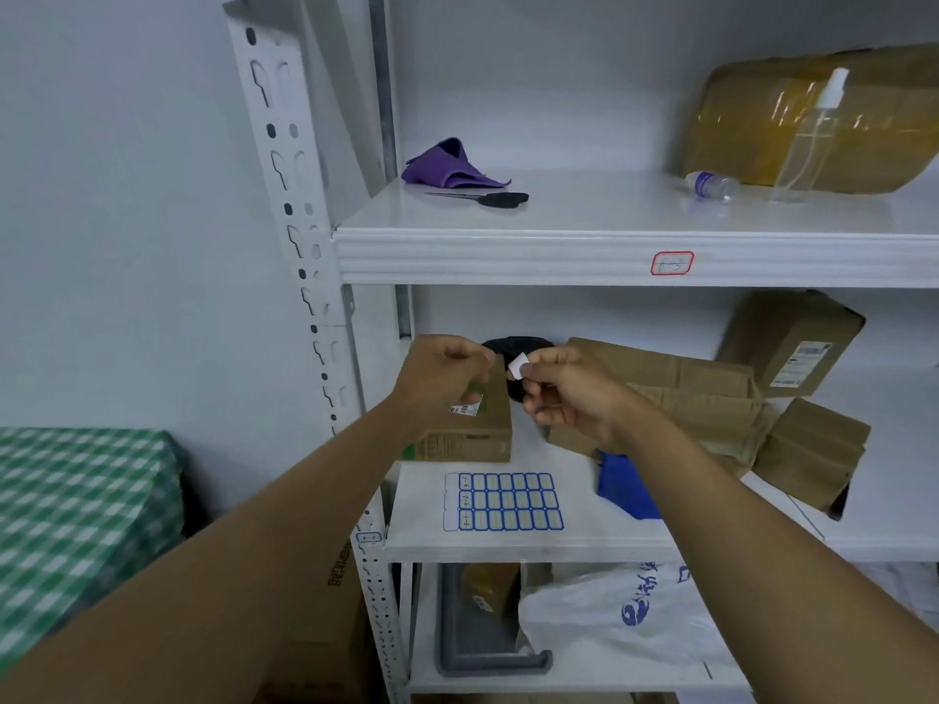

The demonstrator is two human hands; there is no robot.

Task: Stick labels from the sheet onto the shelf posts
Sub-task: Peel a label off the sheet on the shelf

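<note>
- The right hand [569, 393] pinches a small white label [518, 369] between thumb and forefinger, its other fingers curled under; it holds only the edge, most likely so the sticky back stays clear of the skin.
- The left hand [447, 373] is level with it and just to its left, fingers bunched with the tips drawn together close to the label. Whether they touch the label or hold anything of their own I cannot tell.
- The label stands up from the right fingertips in the small gap between the two hands, in front of a black object on the shelf; it is not yet on any post.
- The label sheet [503, 502] lies flat on the shelf board [574, 530] below both hands, well under the fingers, near the front edge where either hand can reach down for the next piece. Most of its blue-framed labels are in place; the left column looks peeled off.
- The shelf post [325, 343], white and slotted, runs upright to the left of the left hand, near its knuckles; the label probably goes there.
- One small label [369, 538] already sits on that post lower down, below the left forearm, level with the board's front edge.
</note>
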